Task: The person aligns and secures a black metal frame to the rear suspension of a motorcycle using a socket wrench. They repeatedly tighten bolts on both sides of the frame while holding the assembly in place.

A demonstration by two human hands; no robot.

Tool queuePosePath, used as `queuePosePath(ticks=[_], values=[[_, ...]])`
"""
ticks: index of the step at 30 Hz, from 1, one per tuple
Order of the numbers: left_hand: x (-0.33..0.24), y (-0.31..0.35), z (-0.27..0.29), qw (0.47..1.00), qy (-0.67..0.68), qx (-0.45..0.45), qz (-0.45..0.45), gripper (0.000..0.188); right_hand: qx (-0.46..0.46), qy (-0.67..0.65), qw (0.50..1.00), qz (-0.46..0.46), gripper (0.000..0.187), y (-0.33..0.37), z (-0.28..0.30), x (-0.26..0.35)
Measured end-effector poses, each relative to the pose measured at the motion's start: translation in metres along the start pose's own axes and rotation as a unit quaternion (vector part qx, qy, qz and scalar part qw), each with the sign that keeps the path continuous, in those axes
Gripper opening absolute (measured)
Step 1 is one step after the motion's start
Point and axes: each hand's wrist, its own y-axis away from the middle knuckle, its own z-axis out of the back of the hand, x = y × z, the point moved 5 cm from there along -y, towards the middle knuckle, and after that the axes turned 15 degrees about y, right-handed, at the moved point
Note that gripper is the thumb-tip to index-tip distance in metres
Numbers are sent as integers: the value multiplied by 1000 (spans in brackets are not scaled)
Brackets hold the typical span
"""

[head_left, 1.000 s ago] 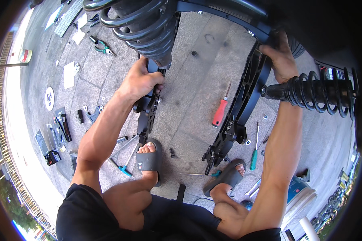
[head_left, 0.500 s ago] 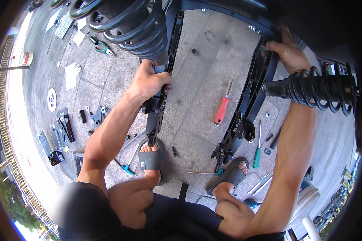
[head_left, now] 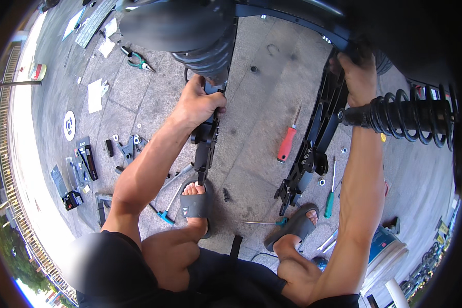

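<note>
A black metal frame [head_left: 208, 138] with two long side rails stands before me, joined by a crossbar at the far end. Round its left rail the fingers of my left hand [head_left: 200, 102] are closed, just below a thick coil-spring shock absorber [head_left: 203, 64]. My right hand [head_left: 362, 77] grips the upper part of the right rail [head_left: 321, 120], its fingers partly hidden behind the metal. A second coil-spring shock absorber [head_left: 410, 115] juts rightward across my right forearm. Between the rails a screwdriver with a red handle [head_left: 286, 145] lies on the paving.
Green-handled pliers [head_left: 138, 61], a white disc [head_left: 69, 126], black brackets [head_left: 132, 146] and a blue T-handle tool [head_left: 165, 216] lie on the left. To the right are a green-handled screwdriver [head_left: 329, 203] and a bucket [head_left: 387, 251]. My sandalled feet flank the rails' near ends.
My right hand and forearm have shifted left along with a changed hold on the right rail. My left hand and the frame have moved slightly rightward in the picture.
</note>
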Motion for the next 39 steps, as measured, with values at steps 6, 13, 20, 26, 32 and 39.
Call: queuePosePath(ticks=[6, 13, 20, 26, 32, 39], values=[[0, 3, -3, 1000, 21, 3, 6, 58, 108, 132, 982, -77, 30, 14, -1, -8], [-20, 14, 2, 981, -167, 88, -52, 61, 83, 51, 972, -212, 24, 12, -7, -23], [-122, -43, 63, 958, -69, 8, -277, 34, 140, 111, 974, -140, 23, 0, 8, -51], [-130, -139, 13, 960, 105, 25, -260, 29, 214, 59, 966, -130, 12, -5, 19, -62], [-129, -164, 5, 955, 98, 76, -270, 28, 155, 14, 976, -153, 13, -5, 22, -49], [-141, -170, 12, 976, 100, 114, -158, 33, 132, -5, 975, -180, 14, 8, 18, -40]])
